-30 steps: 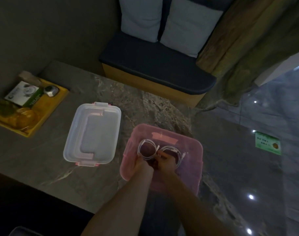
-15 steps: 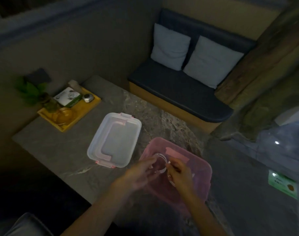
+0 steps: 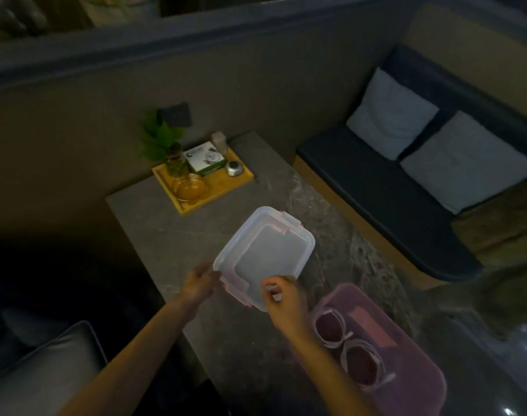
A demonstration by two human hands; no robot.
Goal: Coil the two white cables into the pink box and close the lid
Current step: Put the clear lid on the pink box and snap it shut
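The pink box [image 3: 412,331] stands open at the table's near right corner. Two white cables lie coiled inside it, one coil [image 3: 331,327] nearer me on the left and the other [image 3: 363,366] beside it. The clear lid [image 3: 265,253] with pink clips lies on the table left of the box. My left hand [image 3: 199,283] grips the lid's near left corner. My right hand [image 3: 281,298] holds the lid's near edge, fingers curled over the rim.
A yellow tray [image 3: 226,190] at the table's far end carries a plant in a glass jar [image 3: 173,163], a small white-and-green box [image 3: 205,159], a glass bowl [image 3: 190,187] and a metal object [image 3: 233,169]. A dark bench [image 3: 376,187] with two pillows stands to the right.
Both hands have left the coiled cables in the pink box and moved left onto the clear lid. The camera has swung, so the box now sits at lower right.
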